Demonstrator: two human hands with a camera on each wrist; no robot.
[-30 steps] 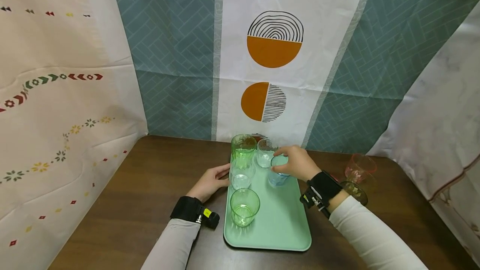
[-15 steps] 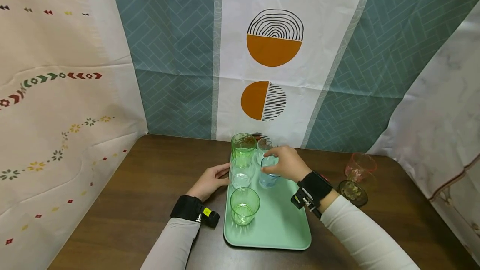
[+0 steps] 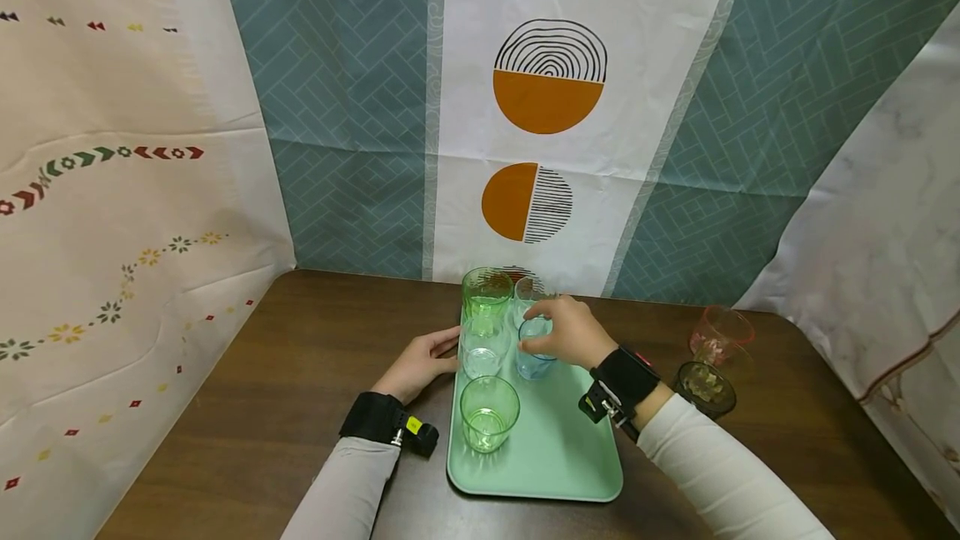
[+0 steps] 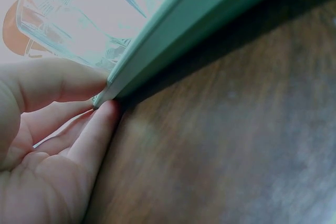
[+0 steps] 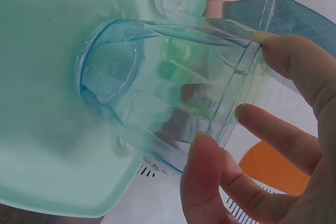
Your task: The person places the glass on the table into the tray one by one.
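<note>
Fingers [image 5: 278, 135] of the right hand [image 3: 573, 332] pinch the rim of a blue glass [image 3: 534, 367] above the green tray [image 3: 562, 436], seen from my remote seat. The glass is upright, toward the tray's far half; I cannot tell whether its base touches the tray. On the other side, the left hand [image 3: 420, 365] holds the tray's left edge, thumb and fingers meeting at the rim in my left wrist view.

Around the blue glass, four more stand on the tray. A clear glass [image 3: 483, 350] is just to its left, and a second clear glass [image 3: 529, 294] is right behind it. A tall green glass [image 3: 487, 294] takes the far left corner, while a short green glass [image 3: 490, 413] stands closer to me along the left side.

Beyond the tray, to the right on the brown worktop [image 3: 300, 348], I see a pink glass [image 3: 720, 336] with a dark olive glass [image 3: 705, 388] just in front of it. Black bands [image 3: 624, 375] circle both wrists below pale sleeves [image 3: 727, 461]. A teal and white cloth [image 3: 360, 148] printed with orange discs hangs behind the scene.
</note>
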